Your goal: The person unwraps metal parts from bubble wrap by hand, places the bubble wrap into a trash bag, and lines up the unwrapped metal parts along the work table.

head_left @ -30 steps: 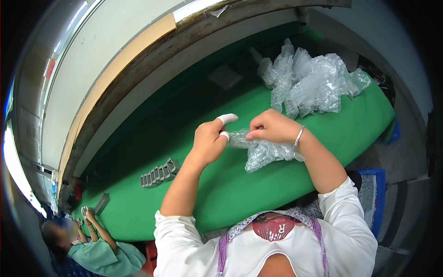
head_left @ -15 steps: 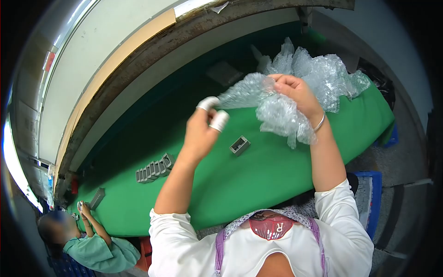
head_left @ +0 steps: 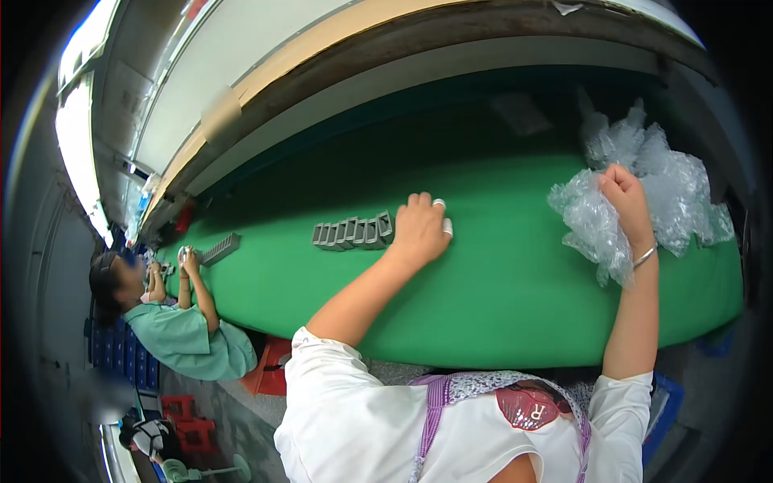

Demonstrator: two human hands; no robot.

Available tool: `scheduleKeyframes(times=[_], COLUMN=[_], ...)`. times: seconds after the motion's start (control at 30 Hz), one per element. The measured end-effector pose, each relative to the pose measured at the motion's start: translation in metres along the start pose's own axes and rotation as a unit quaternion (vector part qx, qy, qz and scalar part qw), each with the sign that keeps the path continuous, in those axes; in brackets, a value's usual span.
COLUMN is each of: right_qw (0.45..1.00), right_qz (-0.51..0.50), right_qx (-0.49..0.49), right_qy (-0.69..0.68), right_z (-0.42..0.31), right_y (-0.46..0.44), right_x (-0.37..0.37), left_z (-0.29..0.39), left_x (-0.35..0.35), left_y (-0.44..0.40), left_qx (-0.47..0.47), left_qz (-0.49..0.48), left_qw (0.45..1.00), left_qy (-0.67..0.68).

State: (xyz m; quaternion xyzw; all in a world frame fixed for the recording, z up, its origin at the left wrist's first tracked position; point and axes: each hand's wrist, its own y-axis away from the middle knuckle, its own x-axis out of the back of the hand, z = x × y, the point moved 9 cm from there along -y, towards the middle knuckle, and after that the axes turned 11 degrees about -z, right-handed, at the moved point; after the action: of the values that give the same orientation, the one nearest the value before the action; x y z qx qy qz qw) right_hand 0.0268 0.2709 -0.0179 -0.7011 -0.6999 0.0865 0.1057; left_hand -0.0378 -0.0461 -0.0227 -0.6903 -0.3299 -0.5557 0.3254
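My left hand (head_left: 420, 232) is low over the green cloth, its fingers bent downward just right of a row of several small grey open boxes (head_left: 352, 233). White covers sit on its thumb and one finger. Whatever lies beneath the palm is hidden, and the single grey box seen earlier is out of sight. Farther right, my right hand (head_left: 628, 201) is closed on a crumpled piece of clear bubble wrap (head_left: 594, 221), which droops below the fist toward the wrist. More bubble wrap (head_left: 684, 189) lies heaped behind and beside that hand.
The green cloth-covered table (head_left: 499, 306) stretches away to the left. A co-worker in a green top (head_left: 189, 338) sits there, hands by another row of grey boxes (head_left: 220, 249). A dark shelf edge (head_left: 362, 48) overhangs the far side. A flat clear sheet (head_left: 519, 114) lies under it.
My left hand has come down from the bubble wrap to beside the grey row. My right hand holds the wrap farther right. The lone grey box no longer shows, and the view has turned left.
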Motion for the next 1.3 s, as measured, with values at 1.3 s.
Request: scheduleKeyframes(times=[1.3], right_qw=[0.946], right_qz=[-0.140], right_qx=[-0.135], right_qy=[0.259], right_z=[0.058], right_y=[0.028], right_x=[-0.016], left_z=[0.173], left_x=[-0.060], left_y=[-0.226], left_qx=[-0.087], left_qz=[-0.128], left_qw=[0.981], left_qy=[0.117])
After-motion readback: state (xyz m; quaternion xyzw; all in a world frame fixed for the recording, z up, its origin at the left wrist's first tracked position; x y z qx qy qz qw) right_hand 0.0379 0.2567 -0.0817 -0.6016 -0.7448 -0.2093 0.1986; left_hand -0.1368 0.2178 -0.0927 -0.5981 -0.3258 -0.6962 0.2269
